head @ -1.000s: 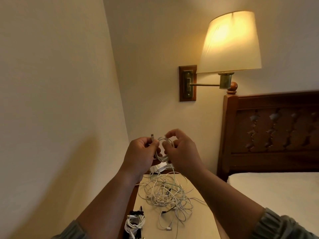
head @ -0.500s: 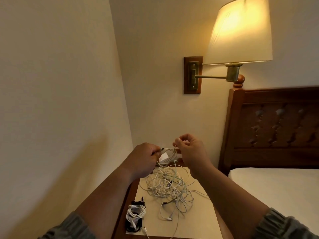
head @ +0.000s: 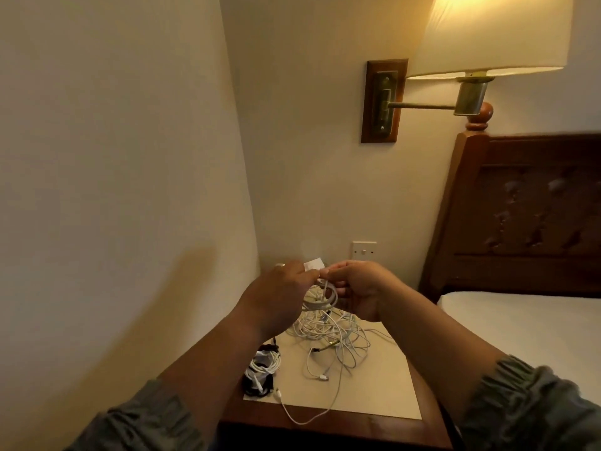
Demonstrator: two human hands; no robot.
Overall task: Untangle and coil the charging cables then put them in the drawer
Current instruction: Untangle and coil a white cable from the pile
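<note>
Left hand (head: 276, 297), right hand (head: 357, 289) on cable coil (head: 326, 302)

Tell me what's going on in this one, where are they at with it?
A person is coiling charging cables over a nightstand. The left hand grips a small white cable coil, while the right hand pinches a strand at its top. Below them, a tangled pile of white cables lies on the nightstand, not yet sorted. One bundle of coiled cables sits near the left edge. No drawer is in view.
</note>
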